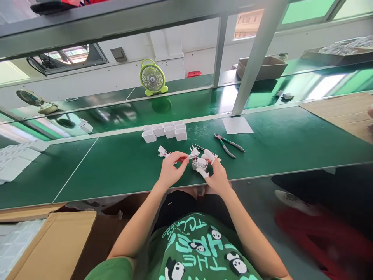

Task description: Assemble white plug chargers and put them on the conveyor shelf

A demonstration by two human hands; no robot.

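Near the bench's front edge, my right hand (218, 175), with white covers on some fingertips, is closed around a small white plastic housing (199, 165). Wires show at the housing's open top. My left hand (172, 170) pinches a white piece with plug prongs (194, 151) beside that top. Whether wires join the two parts is too small to tell. Just left of my left fingers lies another small white plug part (162, 151). Behind my right hand a thin metal tool (198, 147) is partly hidden. Cutting pliers (226, 146) with grey-green handles lie open to the right.
White plastic boxes (164, 131) stand in a cluster behind my hands; more white cases (19, 163) sit far left. A white sheet (238, 125) lies near a metal post (253, 62). Cardboard (344, 112) covers the right side, with another person's fingers (370, 112) at its edge.
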